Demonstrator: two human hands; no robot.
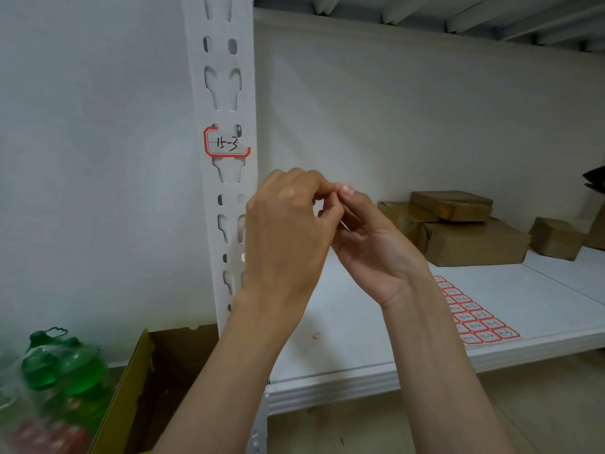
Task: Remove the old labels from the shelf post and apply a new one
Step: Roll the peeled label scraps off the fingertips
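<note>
Fingertips point(327, 189) of both hands meet in front of the shelf, pinched together as if working on something tiny between them; what it is cannot be made out, perhaps a scrap of peeled sticker.

Going from the left: green bottles point(65, 365) and an open cardboard box point(140, 371) sit low beside the white shelf post point(226, 93). On the post, above the hands, a red-bordered label point(226, 144) marked 15-3 sticks partly torn, its upper right border missing. Next comes the left hand point(288, 231), back toward the camera with curled fingers, then the right hand point(370, 247), palm up, thumb meeting the left fingers. Further right a sheet of new labels point(474, 312) lies flat on the shelf board point(360, 355), with brown parcels point(468, 227) behind.

The label looks like thin paper: weightless, limp, easily torn, clinging to skin. It is probably best lifted with a fingernail at a loose corner, then peeled slowly
</note>
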